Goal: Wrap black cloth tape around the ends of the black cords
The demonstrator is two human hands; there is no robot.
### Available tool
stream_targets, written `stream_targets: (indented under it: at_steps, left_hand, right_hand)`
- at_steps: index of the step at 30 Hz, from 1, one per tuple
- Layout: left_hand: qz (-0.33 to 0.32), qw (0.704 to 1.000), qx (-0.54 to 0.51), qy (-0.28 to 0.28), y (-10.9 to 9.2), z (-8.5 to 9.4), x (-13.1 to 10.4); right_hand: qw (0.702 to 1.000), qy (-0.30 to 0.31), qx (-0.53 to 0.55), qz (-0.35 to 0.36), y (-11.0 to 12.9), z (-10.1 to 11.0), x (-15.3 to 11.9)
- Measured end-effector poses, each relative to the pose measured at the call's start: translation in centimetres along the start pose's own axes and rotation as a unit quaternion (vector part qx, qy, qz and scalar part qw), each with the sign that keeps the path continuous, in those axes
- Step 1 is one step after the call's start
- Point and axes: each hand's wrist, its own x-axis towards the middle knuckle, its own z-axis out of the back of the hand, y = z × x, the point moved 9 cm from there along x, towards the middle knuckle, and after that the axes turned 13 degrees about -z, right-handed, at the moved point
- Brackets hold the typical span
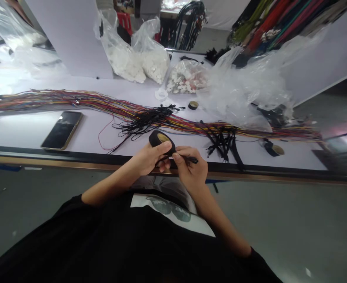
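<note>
Left hand (148,159) grips tape roll (161,142) at table's (20,131) near edge. Right hand (191,169) pinches black wire (191,159) beside it, hands touching.

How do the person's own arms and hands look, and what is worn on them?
Both forearms are bare; black short sleeves end near the elbows. The left hand and right hand wear no gloves, and no rings, watch or bracelet show. The black shirt carries a white printed patch.

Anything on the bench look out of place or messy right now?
Nothing is damaged or spilled. One red wire has strayed out of the long wire bundle and loops toward the table edge beside the phone. The left hand holds a tape roll; the right hand pinches a black wire.
</note>
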Motion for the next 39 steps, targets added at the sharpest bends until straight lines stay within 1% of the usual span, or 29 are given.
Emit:
stream_targets:
  at_steps: [1, 2, 4, 5, 6, 7, 9, 10, 11, 12, 14, 15, 16, 18, 20, 22, 23, 26, 27, 28, 30, 31, 32, 33, 34, 36, 37, 38, 39]
  left_hand:
    - [0.023, 1.0, -0.01, 0.018, 0.4, -0.3, -0.1]
    - [0.024, 0.999, -0.009, 0.019, 0.3, -0.2, -0.1]
    - [-0.024, 0.999, 0.032, 0.012, -0.7, 0.3, -0.3]
    - [-0.061, 0.995, 0.072, 0.022, -1.5, 0.4, -0.4]
    - [-0.099, 0.986, 0.125, 0.047, -2.3, 0.2, -0.6]
    - [-0.134, 0.97, 0.186, 0.083, -3.0, -0.2, -0.8]
    - [-0.182, 0.921, 0.296, 0.176, -3.6, -1.4, -1.3]
    - [-0.192, 0.898, 0.337, 0.207, -3.5, -1.7, -1.4]
    - [-0.2, 0.884, 0.366, 0.21, -3.4, -1.7, -1.3]
    - [-0.208, 0.879, 0.388, 0.183, -3.5, -1.3, -0.9]
    - [-0.228, 0.877, 0.416, 0.081, -3.9, 0.0, -0.3]
    - [-0.236, 0.875, 0.421, 0.031, -4.1, 0.6, -0.1]
    - [-0.242, 0.874, 0.422, -0.002, -4.2, 0.8, 0.0]
    - [-0.24, 0.877, 0.415, -0.021, -4.0, 0.6, 0.0]
    - [-0.23, 0.885, 0.404, -0.031, -3.9, 0.4, -0.1]
    - [-0.218, 0.897, 0.383, -0.04, -3.6, 0.2, -0.3]
    - [-0.211, 0.908, 0.359, -0.048, -3.5, 0.4, -0.4]
    - [-0.187, 0.956, 0.206, -0.095, -2.9, 1.5, -0.4]
    - [-0.167, 0.971, 0.14, -0.096, -2.4, 1.7, -0.2]
    - [-0.135, 0.985, 0.077, -0.081, -1.6, 1.7, 0.1]
    - [-0.046, 0.999, -0.016, -0.006, 0.0, 0.8, 0.4]
    - [-0.002, 0.998, -0.043, 0.035, 0.7, 0.2, 0.3]
    - [0.028, 0.996, -0.055, 0.062, 1.1, -0.2, 0.2]
    - [0.037, 0.995, -0.053, 0.07, 1.2, -0.3, 0.1]
    - [0.026, 0.997, -0.037, 0.061, 0.9, -0.1, 0.0]
    - [-0.041, 0.998, 0.033, 0.032, -0.4, 0.5, -0.1]
    - [-0.087, 0.993, 0.081, 0.024, -1.4, 0.6, -0.2]
    - [-0.132, 0.982, 0.134, 0.031, -2.4, 0.6, -0.5]
    - [-0.172, 0.965, 0.191, 0.052, -3.3, 0.2, -0.9]
  right_hand:
    - [0.999, -0.008, 0.011, -0.031, -0.6, 0.1, 0.0]
    - [0.997, -0.017, 0.027, -0.068, -1.5, 0.2, 0.1]
    - [0.986, -0.031, 0.074, -0.144, -3.2, 0.4, 0.3]
    - [0.98, -0.033, 0.095, -0.172, -4.0, 0.5, 0.4]
    - [0.975, -0.031, 0.106, -0.192, -4.5, 0.5, 0.6]
    - [0.973, -0.025, 0.104, -0.204, -4.8, 0.6, 0.8]
    - [0.977, -0.014, 0.065, -0.201, -4.6, 0.8, 1.2]
    - [0.982, -0.008, 0.039, -0.187, -4.2, 0.8, 1.3]
    - [0.986, -0.005, 0.018, -0.164, -3.6, 0.9, 1.4]
    - [0.991, -0.005, 0.007, -0.135, -2.9, 1.0, 1.3]
    - [0.997, -0.017, 0.006, -0.078, -1.6, 1.1, 1.0]
    - [0.998, -0.025, 0.011, -0.062, -1.2, 1.2, 0.8]
    - [0.998, -0.031, 0.015, -0.055, -1.1, 1.2, 0.7]
    - [0.997, -0.021, 0.01, -0.07, -1.5, 0.7, 0.6]
    - [0.996, 0.012, -0.003, -0.09, -2.1, 0.0, 0.7]
    - [0.996, 0.023, -0.014, -0.082, -2.2, -0.2, 0.8]
    - [0.998, 0.014, -0.019, -0.066, -1.9, 0.0, 0.8]
    - [0.999, -0.019, -0.036, -0.004, -0.7, 0.6, 0.7]
    - [0.999, -0.018, -0.039, 0.01, -0.4, 0.6, 0.6]
    - [0.999, -0.013, -0.038, 0.018, -0.1, 0.5, 0.4]
    - [1.0, -0.005, -0.026, 0.008, -0.1, 0.3, 0.1]
    - [1.0, -0.006, -0.018, -0.01, -0.3, 0.3, 0.0]
    - [0.999, -0.009, -0.007, -0.037, -0.8, 0.4, -0.1]
    - [0.997, -0.013, 0.009, -0.072, -1.4, 0.4, -0.1]
    - [0.993, -0.015, 0.031, -0.112, -2.1, 0.3, -0.1]
    - [0.978, -0.016, 0.099, -0.185, -3.8, 0.0, -0.1]
    - [0.967, -0.016, 0.139, -0.214, -4.5, -0.2, 0.0]
    - [0.956, -0.016, 0.172, -0.236, -5.1, -0.4, 0.1]
    - [0.948, -0.016, 0.194, -0.25, -5.6, -0.5, 0.3]
